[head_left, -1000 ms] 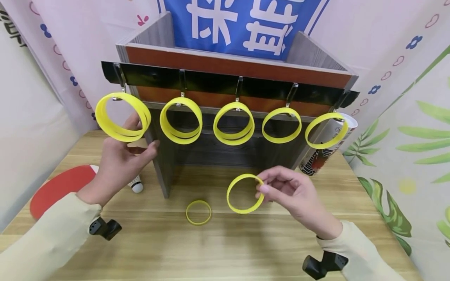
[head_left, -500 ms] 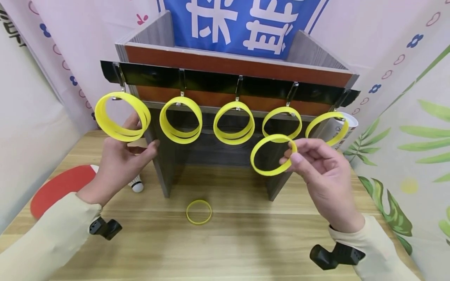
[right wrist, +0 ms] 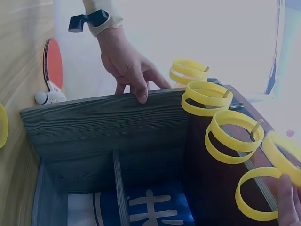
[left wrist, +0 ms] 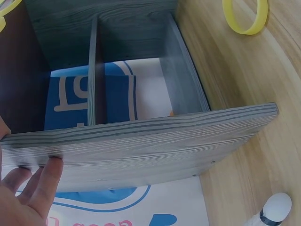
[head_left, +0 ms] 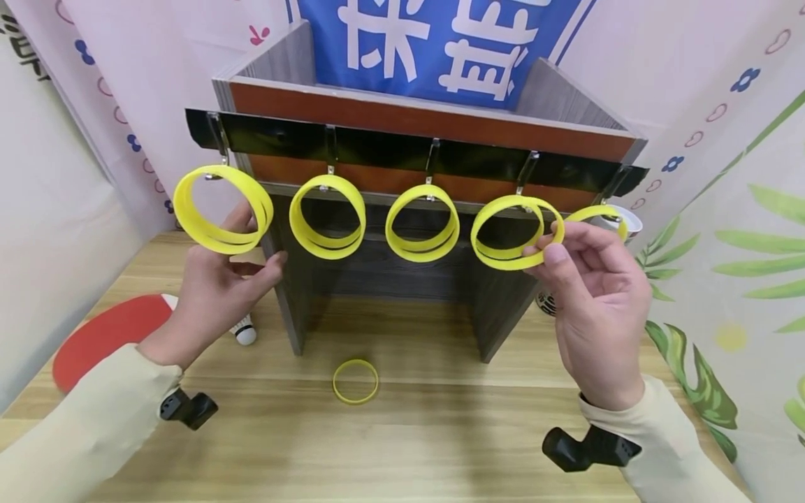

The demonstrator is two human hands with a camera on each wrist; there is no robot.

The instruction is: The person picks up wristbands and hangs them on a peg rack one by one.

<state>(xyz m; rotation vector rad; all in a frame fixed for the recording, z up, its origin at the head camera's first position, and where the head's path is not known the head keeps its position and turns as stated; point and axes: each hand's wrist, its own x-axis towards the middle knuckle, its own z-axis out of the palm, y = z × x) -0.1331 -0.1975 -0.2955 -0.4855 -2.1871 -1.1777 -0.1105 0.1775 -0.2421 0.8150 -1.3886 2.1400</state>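
In the head view, my right hand [head_left: 597, 300] pinches a yellow ring [head_left: 562, 227] by its right edge, thumb in front. The ring overlaps another at the fourth metal hook [head_left: 527, 172] of a black bar [head_left: 377, 145]. Yellow rings in pairs hang from the first three hooks, among them the third pair [head_left: 423, 257]. Part of the ring on the fifth hook [head_left: 613, 183] is behind my right hand. My left hand [head_left: 216, 290] grips the side panel [left wrist: 141, 136] of a grey wooden shelf, with fingertips along its outer face in the left wrist view.
One loose yellow ring [head_left: 355, 402] lies on the wooden table [head_left: 302, 447] before the shelf. A red table tennis bat [head_left: 116, 335] and a shuttlecock [head_left: 245, 334] are at the left. A canister [head_left: 631, 220] stands behind my right hand.
My right hand has carried its ring up and to the right from low over the table, to the fourth hook. My left hand stays on the side panel.
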